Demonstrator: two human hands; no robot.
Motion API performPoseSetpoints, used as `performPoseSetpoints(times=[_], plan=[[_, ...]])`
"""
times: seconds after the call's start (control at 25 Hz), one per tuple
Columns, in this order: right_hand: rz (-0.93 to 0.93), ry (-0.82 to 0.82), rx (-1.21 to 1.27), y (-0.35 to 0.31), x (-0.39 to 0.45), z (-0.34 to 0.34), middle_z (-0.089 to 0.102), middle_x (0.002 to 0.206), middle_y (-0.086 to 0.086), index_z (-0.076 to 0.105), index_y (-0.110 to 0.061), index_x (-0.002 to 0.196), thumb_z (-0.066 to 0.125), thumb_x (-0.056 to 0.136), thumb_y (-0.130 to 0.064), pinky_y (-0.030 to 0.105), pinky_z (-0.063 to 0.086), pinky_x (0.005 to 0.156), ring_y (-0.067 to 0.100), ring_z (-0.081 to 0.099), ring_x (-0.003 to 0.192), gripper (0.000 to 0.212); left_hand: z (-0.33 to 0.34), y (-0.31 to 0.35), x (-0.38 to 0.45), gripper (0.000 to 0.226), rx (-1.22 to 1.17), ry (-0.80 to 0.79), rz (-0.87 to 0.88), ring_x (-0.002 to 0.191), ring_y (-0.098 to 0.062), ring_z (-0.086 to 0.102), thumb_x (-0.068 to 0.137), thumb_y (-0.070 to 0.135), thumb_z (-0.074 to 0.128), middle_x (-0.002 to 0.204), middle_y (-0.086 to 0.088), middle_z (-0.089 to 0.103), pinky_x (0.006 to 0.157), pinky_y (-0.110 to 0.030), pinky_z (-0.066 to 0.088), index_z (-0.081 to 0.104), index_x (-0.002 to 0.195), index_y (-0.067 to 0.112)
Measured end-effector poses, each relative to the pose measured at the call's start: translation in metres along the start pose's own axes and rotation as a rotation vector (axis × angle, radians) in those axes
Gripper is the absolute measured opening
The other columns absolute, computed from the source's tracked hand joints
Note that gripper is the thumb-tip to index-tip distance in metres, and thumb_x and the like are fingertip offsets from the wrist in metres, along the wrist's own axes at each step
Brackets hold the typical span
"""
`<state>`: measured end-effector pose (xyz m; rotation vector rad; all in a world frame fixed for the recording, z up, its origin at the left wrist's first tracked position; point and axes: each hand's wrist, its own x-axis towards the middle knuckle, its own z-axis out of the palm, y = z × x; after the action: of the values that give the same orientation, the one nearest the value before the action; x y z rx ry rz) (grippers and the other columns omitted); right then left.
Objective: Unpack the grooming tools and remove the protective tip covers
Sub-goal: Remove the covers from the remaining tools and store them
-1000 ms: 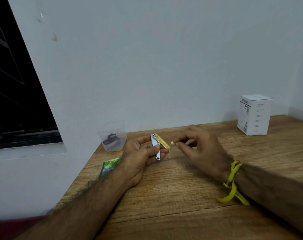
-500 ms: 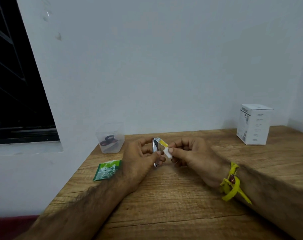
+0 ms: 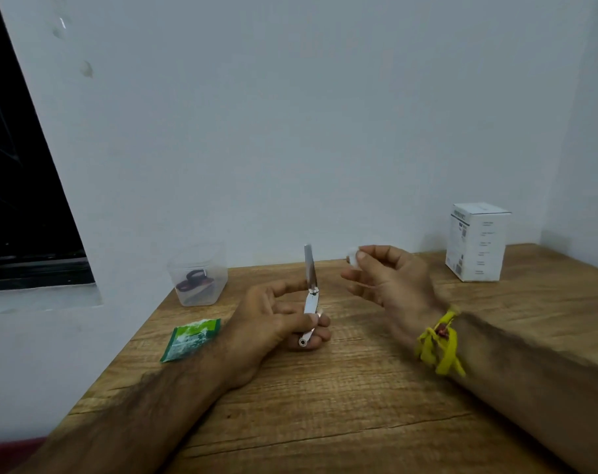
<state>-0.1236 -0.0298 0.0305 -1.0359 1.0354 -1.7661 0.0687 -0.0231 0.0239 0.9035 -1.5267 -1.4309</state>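
Note:
My left hand (image 3: 273,319) grips a silver nail clipper (image 3: 310,295) by its lower body, just above the wooden table (image 3: 359,405). The clipper's lever stands swung up, nearly vertical. To the right and apart from it, my right hand (image 3: 390,278) is raised and pinches a small white tip cover (image 3: 353,260) between thumb and forefinger. A yellow band is tied round my right wrist.
A clear plastic container (image 3: 198,275) with dark items inside stands at the table's back left. A torn green packet (image 3: 191,338) lies in front of it, near the left edge. A white box (image 3: 477,241) stands at the back right by the wall.
My right hand has pulled away up and to the right with the white cover. The clipper's lever now stands upright, with no yellow face showing.

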Motion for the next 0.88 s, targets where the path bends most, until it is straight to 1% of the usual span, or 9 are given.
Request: performPoseSetpoints(times=[0.04,0.12,0.24,0.36,0.48,0.64,0.72,0.8,0.88], plan=[[-0.165,0.066,-0.201,0.006,0.0,-0.002,0.075,0.096,0.011,0.07,-0.012,0.092,0.068,0.092,-0.009,0.034,0.062,0.07,0.019,0.074,0.081,0.003,0.001,0.0,0.0,0.052,-0.062,0.001,-0.029,0.08,-0.034,0.076,0.084,-0.011,0.072,0.097,-0.027,0.075,0.065,-0.032,0.062,0.054,0.129,0.006],[-0.521,0.052,-0.522,0.014,-0.001,-0.002,0.072,0.087,-0.001,0.071,-0.017,0.089,0.069,0.09,-0.011,0.022,0.056,0.065,0.011,0.068,0.079,0.007,0.002,-0.002,0.001,0.051,-0.138,0.009,-0.062,0.08,-0.036,0.076,0.082,-0.013,0.073,0.1,-0.028,0.074,0.062,-0.031,0.061,0.053,0.126,0.004],[-0.853,-0.048,-0.697,0.018,-0.004,0.001,0.068,0.087,-0.006,0.071,-0.013,0.09,0.071,0.088,-0.006,0.012,0.048,0.062,0.008,0.064,0.078,0.008,0.002,-0.006,0.002,0.053,-0.19,0.029,-0.067,0.082,-0.041,0.076,0.081,-0.017,0.072,0.102,-0.031,0.072,0.061,-0.034,0.063,0.048,0.122,0.006],[-0.915,-0.063,-0.722,0.017,0.0,-0.002,0.067,0.088,-0.004,0.071,-0.01,0.091,0.07,0.087,-0.002,0.023,0.053,0.064,0.008,0.064,0.082,0.009,0.002,-0.007,0.001,0.046,-0.139,-0.024,-0.039,0.084,-0.041,0.075,0.082,-0.019,0.069,0.106,-0.034,0.07,0.067,-0.037,0.064,0.051,0.118,0.002],[-0.94,-0.091,-0.72,0.017,0.002,-0.002,0.068,0.087,-0.003,0.07,-0.008,0.091,0.07,0.087,0.0,0.03,0.055,0.065,0.009,0.065,0.084,0.009,0.001,-0.008,0.002,0.044,-0.124,-0.067,-0.036,0.086,-0.042,0.075,0.081,-0.019,0.069,0.106,-0.022,0.073,0.068,-0.038,0.064,0.06,0.119,0.002],[-0.939,-0.125,-0.743,0.018,0.003,0.0,0.067,0.087,-0.006,0.071,-0.01,0.091,0.069,0.088,-0.002,0.031,0.055,0.067,0.007,0.064,0.083,0.009,0.0,-0.007,0.003,0.048,-0.138,-0.051,-0.051,0.088,-0.046,0.074,0.078,-0.021,0.072,0.11,-0.014,0.075,0.066,-0.041,0.065,0.061,0.119,0.003],[-0.939,-0.21,-0.718,0.018,0.002,0.0,0.067,0.089,-0.007,0.07,-0.011,0.091,0.069,0.088,-0.002,0.03,0.055,0.07,0.008,0.065,0.087,0.01,-0.001,-0.007,0.004,0.051,-0.147,-0.045,-0.05,0.086,-0.048,0.073,0.076,-0.021,0.073,0.113,-0.016,0.073,0.062,-0.04,0.064,0.058,0.12,0.002],[-0.924,-0.334,-0.689,0.019,-0.001,0.002,0.068,0.098,-0.006,0.07,-0.011,0.093,0.067,0.087,0.0,0.029,0.056,0.075,0.01,0.066,0.096,0.013,-0.001,-0.006,0.004,0.052,-0.124,-0.054,-0.055,0.086,-0.048,0.073,0.075,-0.02,0.076,0.117,-0.02,0.069,0.061,-0.037,0.063,0.06,0.119,0.002],[-0.858,-0.375,-0.677,0.021,-0.002,0.004,0.068,0.109,-0.005,0.071,-0.011,0.095,0.067,0.087,0.001,0.025,0.056,0.079,0.01,0.066,0.105,0.016,-0.001,-0.005,0.003,0.052,-0.087,-0.068,-0.051,0.086,-0.048,0.073,0.074,-0.019,0.076,0.12,-0.021,0.066,0.061,-0.037,0.062,0.062,0.119,0.003]])
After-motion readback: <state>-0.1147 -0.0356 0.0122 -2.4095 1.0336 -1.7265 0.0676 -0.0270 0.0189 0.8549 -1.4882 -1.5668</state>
